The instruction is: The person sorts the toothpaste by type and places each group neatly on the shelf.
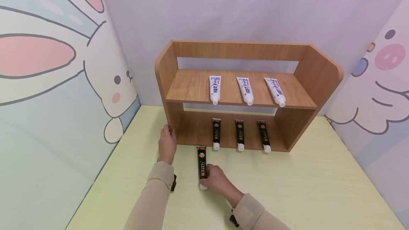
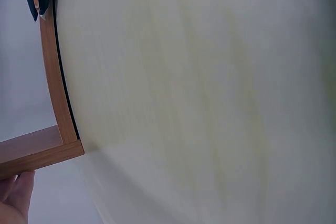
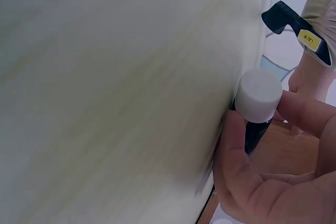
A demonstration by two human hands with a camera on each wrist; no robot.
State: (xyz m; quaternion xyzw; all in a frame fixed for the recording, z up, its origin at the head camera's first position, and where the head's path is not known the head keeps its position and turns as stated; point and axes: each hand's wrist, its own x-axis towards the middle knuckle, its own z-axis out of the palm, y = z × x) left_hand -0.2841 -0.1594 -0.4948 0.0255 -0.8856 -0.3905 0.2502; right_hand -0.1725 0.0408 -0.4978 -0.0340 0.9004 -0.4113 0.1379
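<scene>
My right hand (image 1: 218, 180) pinches a black toothpaste tube (image 1: 202, 162) near its white cap (image 3: 258, 96), in front of the shelf's lower left part. The tube's crimped end points toward the shelf. My left hand (image 1: 167, 144) holds the left side panel of the wooden shelf (image 1: 174, 123) near its bottom; in the left wrist view its fingers (image 2: 20, 192) touch the panel. On the lower board lie three black tubes (image 1: 240, 134), caps to the front. Three white toothpaste tubes (image 1: 245, 89) lie on the upper board, caps also frontward.
The two-tier shelf stands on a pale yellow table (image 1: 303, 187) against a plain light backdrop (image 1: 223, 6). Cartoon-printed panels rise at both sides, a rabbit (image 1: 108, 77) on the left and a pig (image 1: 383, 66) on the right.
</scene>
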